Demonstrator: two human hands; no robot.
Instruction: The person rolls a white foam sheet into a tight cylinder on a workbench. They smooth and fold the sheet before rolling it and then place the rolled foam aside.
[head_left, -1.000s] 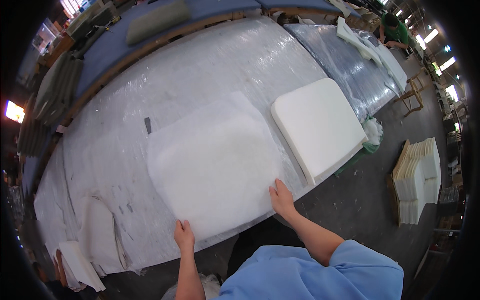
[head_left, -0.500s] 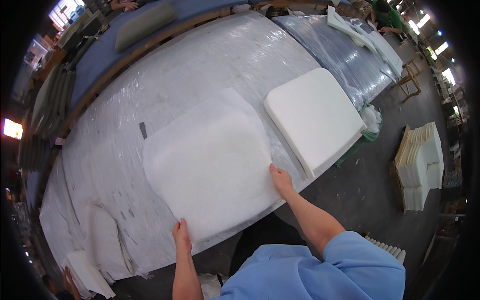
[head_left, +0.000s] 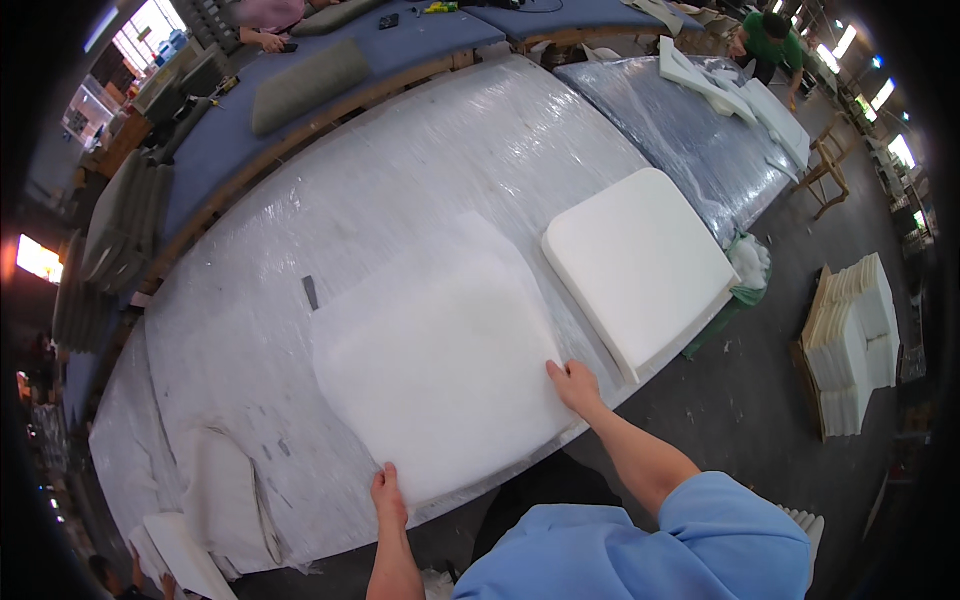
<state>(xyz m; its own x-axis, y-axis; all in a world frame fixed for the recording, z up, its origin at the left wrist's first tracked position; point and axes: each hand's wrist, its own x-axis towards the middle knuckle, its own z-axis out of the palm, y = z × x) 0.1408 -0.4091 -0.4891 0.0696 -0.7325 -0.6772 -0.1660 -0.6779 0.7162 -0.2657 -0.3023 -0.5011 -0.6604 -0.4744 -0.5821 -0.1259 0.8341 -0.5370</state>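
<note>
Camera view: shifted since half a second ago, with film-wrapped table [head_left: 240, 330] lower in frame; co-worker in green [head_left: 772, 45], far right, now with one arm stretched downward, formerly with hands close together.
White batting [head_left: 440, 380]: spread flat on table, near edge close to table's front edge; thinner and more see-through along far side.
Left hand [head_left: 390, 497]: at near left corner of batting; thumb and finger close together, narrow; underside hidden, so cannot tell whether pinching edge.
Right hand [head_left: 578, 388]: at right edge of batting, toward near corner; thumb and forefinger slightly apart, other fingers out of sight; cannot tell grip.
White foam pad [head_left: 645, 265]: lying right of batting, narrow band of table between.
Dark strip [head_left: 310, 293]: flat, just beyond batting's far left side.
Off-white cloth [head_left: 220, 500]: folded, at table's left end, near white foam piece [head_left: 185, 555].
Floor [head_left: 720, 420]: stacked white slabs [head_left: 850, 345] at right; wooden chair [head_left: 828, 180] farther off.
Blue bench [head_left: 410, 40]: behind table, bearing grey-green cushion [head_left: 310, 88].
</note>
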